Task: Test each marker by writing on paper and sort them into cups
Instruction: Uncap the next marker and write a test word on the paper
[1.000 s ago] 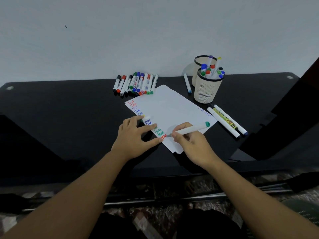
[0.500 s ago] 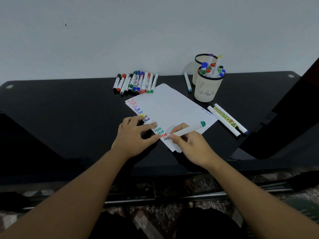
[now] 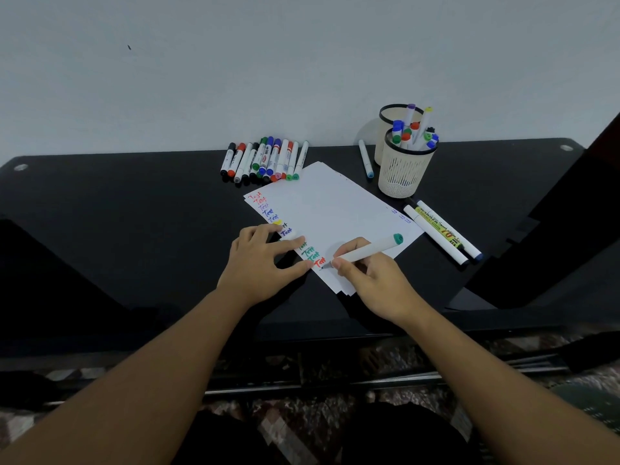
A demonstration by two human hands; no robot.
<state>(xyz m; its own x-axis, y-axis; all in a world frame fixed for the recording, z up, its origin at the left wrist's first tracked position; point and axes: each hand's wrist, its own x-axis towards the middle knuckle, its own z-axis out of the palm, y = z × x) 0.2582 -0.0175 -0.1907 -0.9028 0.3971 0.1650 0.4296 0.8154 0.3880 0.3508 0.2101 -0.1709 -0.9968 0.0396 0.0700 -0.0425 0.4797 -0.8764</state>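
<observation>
Right hand gripped white teal-ended marker, tip on white paper sheets. Left hand lay open, fingers flat, pressing paper's edge on black desk.

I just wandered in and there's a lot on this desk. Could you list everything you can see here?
Paper: a few stacked white sheets, mid-table, coloured "Test" words down the left edge.
Marker in hand: one, white with teal end, tip on the paper's near edge.
Marker row: about ten, mixed cap colours, lying at the table's back edge.
Front cup: one, cream mesh, right of the paper, full of markers.
Back cup: one, cream, behind the front cup; holds at least two markers.
Lone marker: one, white with blue end, left of the cups.
Three markers: two white, one yellow, lying right of the paper.
Table: one, black.
Left hand: presses on the paper.
Right hand: grips the marker in hand.
</observation>
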